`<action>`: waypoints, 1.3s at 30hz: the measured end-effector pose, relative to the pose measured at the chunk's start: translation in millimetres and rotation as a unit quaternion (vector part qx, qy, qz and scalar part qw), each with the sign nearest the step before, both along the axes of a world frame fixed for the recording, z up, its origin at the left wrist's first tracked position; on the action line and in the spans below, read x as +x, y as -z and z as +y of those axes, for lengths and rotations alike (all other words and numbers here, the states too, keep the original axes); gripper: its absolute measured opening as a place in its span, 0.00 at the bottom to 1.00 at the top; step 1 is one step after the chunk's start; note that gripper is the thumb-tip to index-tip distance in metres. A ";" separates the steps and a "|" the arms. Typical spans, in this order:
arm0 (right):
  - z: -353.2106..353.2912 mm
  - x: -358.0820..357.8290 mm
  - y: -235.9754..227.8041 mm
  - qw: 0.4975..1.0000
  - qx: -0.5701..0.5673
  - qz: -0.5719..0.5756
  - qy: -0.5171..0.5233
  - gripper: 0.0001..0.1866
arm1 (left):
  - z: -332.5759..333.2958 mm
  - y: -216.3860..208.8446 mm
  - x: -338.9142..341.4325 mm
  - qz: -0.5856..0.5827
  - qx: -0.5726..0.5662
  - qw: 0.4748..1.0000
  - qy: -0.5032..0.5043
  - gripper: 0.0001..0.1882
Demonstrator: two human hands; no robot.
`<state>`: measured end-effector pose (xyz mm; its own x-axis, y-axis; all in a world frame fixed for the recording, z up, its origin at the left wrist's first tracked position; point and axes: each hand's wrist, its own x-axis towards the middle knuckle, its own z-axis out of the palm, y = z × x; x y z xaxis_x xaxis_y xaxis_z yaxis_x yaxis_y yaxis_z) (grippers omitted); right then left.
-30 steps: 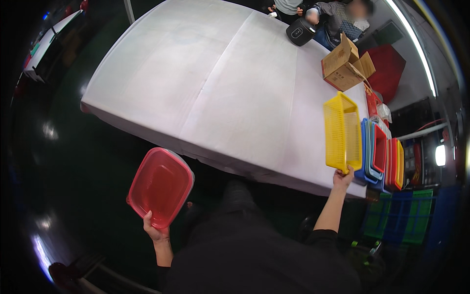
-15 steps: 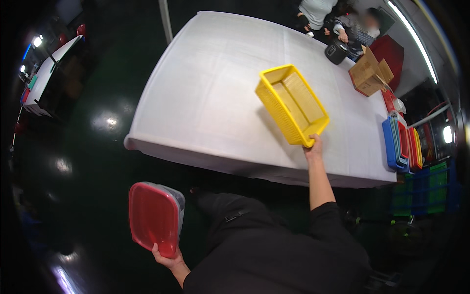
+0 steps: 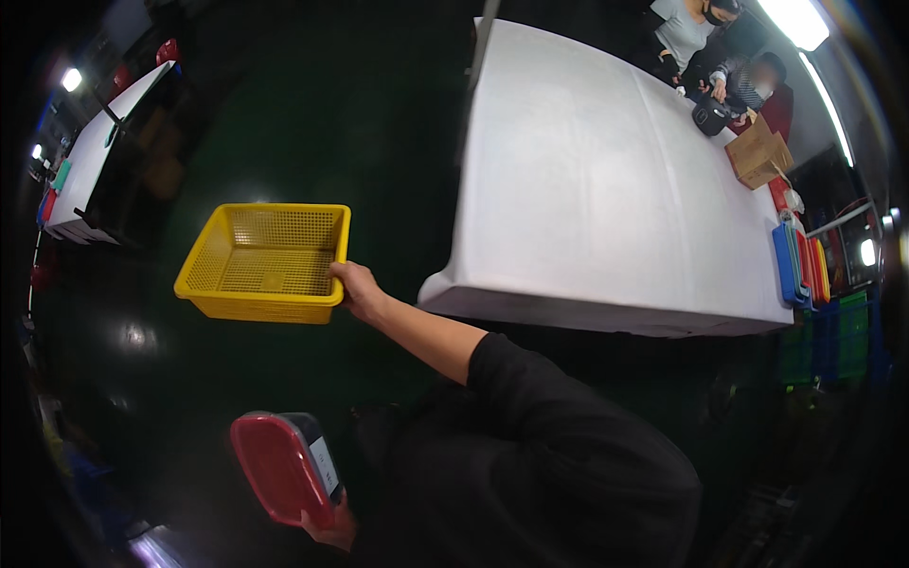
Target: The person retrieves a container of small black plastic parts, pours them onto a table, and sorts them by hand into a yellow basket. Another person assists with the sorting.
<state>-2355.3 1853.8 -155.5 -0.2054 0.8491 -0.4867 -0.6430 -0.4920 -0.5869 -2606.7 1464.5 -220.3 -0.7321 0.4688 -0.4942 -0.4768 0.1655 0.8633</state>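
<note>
At the far left, a small white-topped counter (image 3: 99,156) runs into shadow, its underside hard to make out. Next comes the yellow basket (image 3: 256,309), held in the air over the dark floor (image 3: 379,123); its meshed inside shows, its underside is hidden. Below it, tilted, is the red-lidded container (image 3: 282,469), a pale label (image 3: 324,464) on its side; its contents cannot be made out. The left hand (image 3: 333,530) grasps the container's lower end, with some fingers hidden behind it. The right hand (image 3: 360,289) has its fingers clasped on the basket's right end, partly concealed by the wall. Further right, apart from both hands, stands the large white-covered counter (image 3: 587,170). At its far edge one co-worker (image 3: 682,38) is cut off by the upper border; beyond come a dark pot (image 3: 710,115), an open cardboard box (image 3: 757,156) and overlapping coloured bins (image 3: 805,265), too crowded to count.
</note>
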 end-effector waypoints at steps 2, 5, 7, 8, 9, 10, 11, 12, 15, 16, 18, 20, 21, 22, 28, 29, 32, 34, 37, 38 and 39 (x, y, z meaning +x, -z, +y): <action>10.2 -55.8 6.7 0.999 -0.028 -0.029 0.003 0.17 | 43.5 -9.4 -54.4 0.015 0.016 0.999 -0.025 0.36; 27.6 -111.1 38.7 0.988 -0.107 -0.040 0.108 0.14 | 106.9 -77.6 -132.7 -0.039 0.038 0.999 -0.004 0.30; 35.4 -140.8 27.2 0.986 -0.110 -0.048 0.116 0.15 | 148.7 -102.3 -195.0 -0.022 0.087 0.995 -0.042 0.23; 36.3 -153.2 19.0 0.986 -0.110 -0.037 0.122 0.14 | 166.6 -113.1 -229.6 -0.119 0.146 0.981 -0.053 0.17; 46.0 -159.9 33.7 0.985 -0.091 -0.042 0.137 0.14 | 186.2 -88.5 -275.6 -0.157 0.195 0.967 -0.053 0.17; 58.3 -166.7 51.0 0.981 -0.102 -0.064 0.150 0.14 | 209.1 -85.7 -303.4 -0.164 0.220 0.960 -0.062 0.18; 70.2 -177.9 69.5 0.984 -0.093 -0.050 0.145 0.13 | 231.4 -84.4 -326.9 -0.169 0.244 0.952 -0.071 0.19; 91.2 -180.1 103.9 0.989 -0.064 -0.030 0.129 0.13 | 257.6 -85.4 -351.3 -0.173 0.254 0.948 -0.088 0.20; 173.4 -270.8 125.7 0.985 -0.125 -0.084 0.086 0.16 | 319.3 -92.6 -430.0 -0.186 0.288 0.928 -0.145 0.22; 211.1 -342.4 103.9 0.987 -0.098 -0.086 0.098 0.15 | 332.6 -92.0 -459.9 -0.186 0.295 0.924 -0.161 0.23; 281.2 -452.8 93.3 0.985 -0.120 -0.093 0.077 0.09 | 357.9 -90.5 -517.1 -0.187 0.275 0.921 -0.201 0.24; 349.6 -565.9 71.0 0.993 -0.086 -0.068 -0.041 0.06 | 364.9 -88.9 -541.0 -0.169 0.254 0.916 -0.259 0.24; 385.2 -606.5 70.2 0.991 -0.088 -0.034 -0.097 0.05 | 374.0 -92.5 -548.2 -0.168 0.242 0.913 -0.283 0.25; 409.2 -672.0 48.8 0.988 -0.068 -0.032 -0.133 0.05 | 382.5 -98.6 -569.8 -0.169 0.235 0.911 -0.294 0.25; 544.2 -1031.3 -12.9 0.965 0.027 0.057 -0.254 0.09 | 479.7 -83.3 -775.9 -0.104 0.317 0.882 -0.332 0.24; 549.3 -1070.2 -15.9 0.968 0.015 0.056 -0.245 0.10 | 491.0 -75.4 -810.9 -0.100 0.301 0.886 -0.337 0.24; 588.5 -1166.1 2.3 0.975 -0.046 0.002 -0.217 0.12 | 557.9 -61.7 -920.3 -0.125 0.257 0.902 -0.322 0.22; 631.7 -1201.6 3.1 0.971 -0.007 0.056 -0.232 0.12 | 615.1 -85.8 -1004.1 -0.162 0.255 0.917 -0.259 0.22; 694.9 -1258.7 -49.4 0.989 0.055 0.010 -0.135 0.11 | 688.3 -108.7 -1134.2 -0.123 0.237 0.945 -0.190 0.21; 721.3 -1263.4 -68.7 0.992 0.085 0.015 -0.096 0.12 | 715.5 -122.0 -1173.9 -0.108 0.242 0.951 -0.161 0.22; 761.0 -1279.8 -51.6 0.994 0.079 -0.031 -0.075 0.13 | 750.1 -108.5 -1213.7 -0.136 0.212 0.954 -0.161 0.22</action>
